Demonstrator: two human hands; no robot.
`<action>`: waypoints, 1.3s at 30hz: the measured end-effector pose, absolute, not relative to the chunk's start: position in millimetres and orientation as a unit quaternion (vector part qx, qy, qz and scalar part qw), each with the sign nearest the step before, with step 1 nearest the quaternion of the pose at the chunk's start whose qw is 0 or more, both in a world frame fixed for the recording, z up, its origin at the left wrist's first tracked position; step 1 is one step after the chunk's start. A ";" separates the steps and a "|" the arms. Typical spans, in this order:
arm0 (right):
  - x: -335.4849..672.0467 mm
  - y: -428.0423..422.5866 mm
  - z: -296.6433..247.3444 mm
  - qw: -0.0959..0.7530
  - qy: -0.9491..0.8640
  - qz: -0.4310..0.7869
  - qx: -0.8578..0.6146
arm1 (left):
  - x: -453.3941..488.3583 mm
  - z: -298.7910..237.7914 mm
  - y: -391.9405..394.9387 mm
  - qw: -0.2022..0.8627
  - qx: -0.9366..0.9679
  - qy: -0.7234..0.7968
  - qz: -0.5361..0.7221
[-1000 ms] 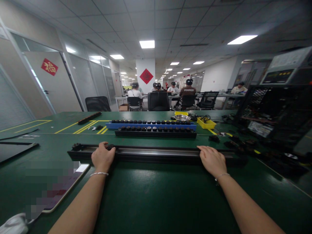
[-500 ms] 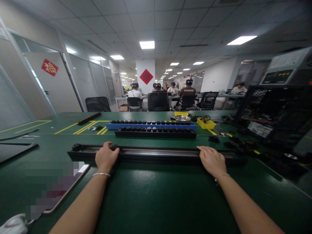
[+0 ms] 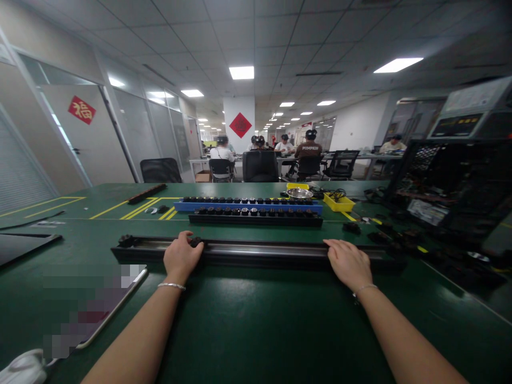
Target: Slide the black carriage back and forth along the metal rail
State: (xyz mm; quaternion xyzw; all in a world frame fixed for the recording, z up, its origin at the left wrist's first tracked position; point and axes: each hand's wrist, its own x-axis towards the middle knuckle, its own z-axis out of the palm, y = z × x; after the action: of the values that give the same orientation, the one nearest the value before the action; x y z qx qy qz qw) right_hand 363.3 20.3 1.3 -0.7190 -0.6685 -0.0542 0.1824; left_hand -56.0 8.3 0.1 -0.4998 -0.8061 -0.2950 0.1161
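Note:
Across the green table in front of me lies a long black rail (image 3: pixel 256 256) with a shiny strip along its channel. My left hand (image 3: pixel 182 260) is closed around a small black part (image 3: pixel 196 242) in the channel, left of the middle; my fingers cover much of it. Over the right portion of the rail, my right hand (image 3: pixel 349 263) lies with its fingers together, gripping the rail. Another small black part (image 3: pixel 127 241) sits in the rail's left end, apart from my hands.
Behind the rail stand a black rack (image 3: pixel 256 219) and a blue rack (image 3: pixel 184 206), both lined with small parts. A yellow bin (image 3: pixel 340 204) and a metal bowl (image 3: pixel 300 193) are at back right. A phone (image 3: pixel 108 309) lies at left. Several people sit farther back.
My left hand has slid a little to the right along the rail, and the small black part has moved with it. My right hand and the rail stay in place.

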 end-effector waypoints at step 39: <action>364.5 22.0 -1.9 0.187 -0.670 -0.071 -0.715 | -30.5 1.9 3.5 0.134 -0.570 -0.763 -0.273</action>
State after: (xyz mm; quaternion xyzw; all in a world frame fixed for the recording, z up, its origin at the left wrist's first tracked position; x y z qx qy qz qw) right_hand 364.5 22.0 -1.9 -0.7145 -0.6703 -0.0713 0.1872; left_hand -30.5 3.5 1.9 -0.5703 -0.7633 -0.2726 0.1338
